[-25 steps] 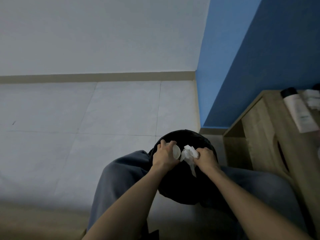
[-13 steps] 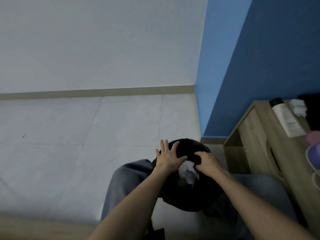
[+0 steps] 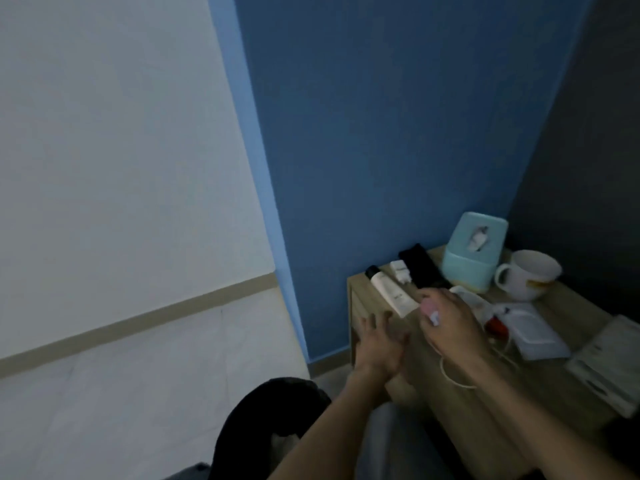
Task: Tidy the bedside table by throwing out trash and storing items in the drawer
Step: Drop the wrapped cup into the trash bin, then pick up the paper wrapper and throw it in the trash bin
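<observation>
**At the lower right of the frame, both hands over the bedside table**

In the lower right of the frame stands the wooden bedside table [image 3: 436,386], set against the blue wall [image 3: 381,133]. The right hand [image 3: 450,320] is over its top, near the front left part, fingers curled around a small pink and white object [image 3: 430,311] that shows between them; the blur makes it hard to say what the object is. The left hand [image 3: 379,341] is just left of it, at the table's left edge, with fingers spread and straight, holding nothing.

On the tabletop behind the hands lie a white tube with a black cap [image 3: 389,289], a white charger plug [image 3: 401,270] and a black flat item [image 3: 420,266], side by side near the wall. Further right at the back is a pale turquoise tissue box [image 3: 472,252] with a tissue showing in its slot, and beside it a white mug [image 3: 528,273]. Toward the right edge of the frame lie a white rectangular case [image 3: 538,336], a small red item [image 3: 497,328] touching its left side, and a white booklet [image 3: 609,362]. A white cable [image 3: 450,374] loops under the right forearm.

At the bottom centre, left of the table and on the tiled floor [image 3: 138,393], is the black trash bin [image 3: 256,420], with something pale inside it.
</observation>
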Action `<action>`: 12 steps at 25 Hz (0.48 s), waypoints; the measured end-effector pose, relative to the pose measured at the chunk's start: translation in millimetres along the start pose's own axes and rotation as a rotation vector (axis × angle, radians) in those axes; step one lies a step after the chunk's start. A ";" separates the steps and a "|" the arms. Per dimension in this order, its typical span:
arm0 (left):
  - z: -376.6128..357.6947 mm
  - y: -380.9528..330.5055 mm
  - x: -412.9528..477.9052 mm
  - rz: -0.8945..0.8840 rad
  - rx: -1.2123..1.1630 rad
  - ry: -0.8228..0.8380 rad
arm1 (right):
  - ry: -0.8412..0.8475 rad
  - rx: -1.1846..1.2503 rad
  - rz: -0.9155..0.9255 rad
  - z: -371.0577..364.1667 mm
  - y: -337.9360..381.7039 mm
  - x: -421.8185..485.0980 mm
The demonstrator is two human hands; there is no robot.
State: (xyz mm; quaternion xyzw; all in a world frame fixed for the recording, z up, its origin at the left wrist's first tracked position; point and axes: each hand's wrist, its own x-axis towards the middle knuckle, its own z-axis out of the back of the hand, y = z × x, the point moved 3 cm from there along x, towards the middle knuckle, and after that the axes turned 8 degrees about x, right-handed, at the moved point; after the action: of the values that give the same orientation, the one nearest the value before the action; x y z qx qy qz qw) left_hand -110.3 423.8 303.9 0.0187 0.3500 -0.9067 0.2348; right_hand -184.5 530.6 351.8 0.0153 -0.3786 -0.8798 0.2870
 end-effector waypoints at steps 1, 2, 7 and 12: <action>-13.6 -21.7 1.4 -0.034 -0.003 0.029 | -0.070 -0.004 -0.043 21.1 -20.5 0.3; -28.6 -41.1 2.1 -0.054 -0.003 0.062 | -0.124 -0.014 -0.102 40.1 -42.6 -0.5; -95.7 -78.9 -1.1 -0.129 0.143 0.306 | -0.146 -0.047 -0.399 83.2 -133.0 -16.3; -123.4 -79.5 1.7 -0.144 0.213 0.392 | -0.078 -0.103 -0.511 79.5 -175.9 -7.7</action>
State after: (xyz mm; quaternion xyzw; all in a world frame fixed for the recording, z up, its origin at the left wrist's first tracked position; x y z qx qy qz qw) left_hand -162.8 553.8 260.3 0.1940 0.2914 -0.9320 0.0937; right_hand -284.2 683.4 288.3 0.0620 -0.3281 -0.9417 0.0410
